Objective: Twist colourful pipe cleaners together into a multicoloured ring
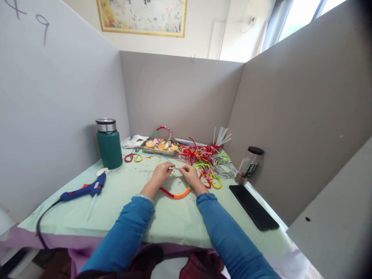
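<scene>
Ring point(176, 197) over the middle of the worktop point(122, 209), between the two forearms and partly hidden by the hands. On its near side, red at the left, then orange, and a small bit of green at the right. Cannot tell whether lying on the worktop or slightly lifted.

At the far side of the ring, left hand point(161, 175) with thumb and fingers pressed together, pinching a light blue strip point(176, 168). Just beside it, right hand point(190, 174), also with fingertips closed, pinching the same strip from the other side. Between the two hands, only a narrow gap. Too small to tell exactly the joining of strip and ring. Over both forearms, blue sleeves point(124, 228).

Beyond the right hand, a tangled pile point(203, 153) of many colours, and near the right wrist a yellow loop point(216, 188) with a red one. Behind the pile, pale sticks point(221, 135), spread like a fan. Beyond the left hand, a tray point(159, 152) with orange and white pieces, and behind it a hoop point(163, 127), standing on its edge. To the left of the tray, white paper point(135, 141).

At the left of the worktop, a green bottle point(109, 149), upright, and nearer, a blue glue gun point(84, 192), its cord hanging over the edge. At the right, a black-lidded jar point(252, 164) and, nearer, a black phone point(253, 208), lying flat.
</scene>
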Demonstrator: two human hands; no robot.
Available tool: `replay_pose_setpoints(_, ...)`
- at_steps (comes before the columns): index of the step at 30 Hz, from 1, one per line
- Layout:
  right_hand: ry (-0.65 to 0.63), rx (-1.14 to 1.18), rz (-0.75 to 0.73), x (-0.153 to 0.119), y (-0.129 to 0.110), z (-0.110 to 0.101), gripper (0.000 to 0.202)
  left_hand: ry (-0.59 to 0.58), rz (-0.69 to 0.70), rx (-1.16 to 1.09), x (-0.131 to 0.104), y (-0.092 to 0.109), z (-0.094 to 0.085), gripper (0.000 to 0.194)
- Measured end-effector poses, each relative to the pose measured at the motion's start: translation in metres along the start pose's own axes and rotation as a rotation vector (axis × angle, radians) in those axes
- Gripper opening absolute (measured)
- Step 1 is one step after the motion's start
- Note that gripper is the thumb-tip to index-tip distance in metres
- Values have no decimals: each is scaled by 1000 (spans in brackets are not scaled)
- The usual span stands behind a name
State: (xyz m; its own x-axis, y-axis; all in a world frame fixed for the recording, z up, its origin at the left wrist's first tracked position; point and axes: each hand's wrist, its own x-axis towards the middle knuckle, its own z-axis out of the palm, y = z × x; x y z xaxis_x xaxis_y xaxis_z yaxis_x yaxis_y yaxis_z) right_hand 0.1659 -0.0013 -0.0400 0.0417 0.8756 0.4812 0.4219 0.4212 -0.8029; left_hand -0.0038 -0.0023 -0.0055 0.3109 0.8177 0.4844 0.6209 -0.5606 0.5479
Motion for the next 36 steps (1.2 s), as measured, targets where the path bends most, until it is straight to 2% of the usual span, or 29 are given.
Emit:
replay_pose_setpoints(5, -2, -1, -12, -1, -1, 0, 20, -33, 72, 83, 0, -2, 1, 30)
replay_pose_setpoints(13, -25, 23, -23, -1, 0, 0, 20, -100, 29, 113, 1, -1, 3, 30)
replay_pose_setpoints(23, -27, 70, -31, -2, -6, -1, 20, -44, -1, 17, 6, -7, 5, 23)
replay_pose_setpoints(29, -36, 96, -41, -3, -9, -2, 21, -119, -219, -157, 4, 2, 2, 24)
replay_pose_setpoints(36, -35, 104, -46, -3, -10, -2, 21, -197, -289, -372, 2, 0, 2, 28)
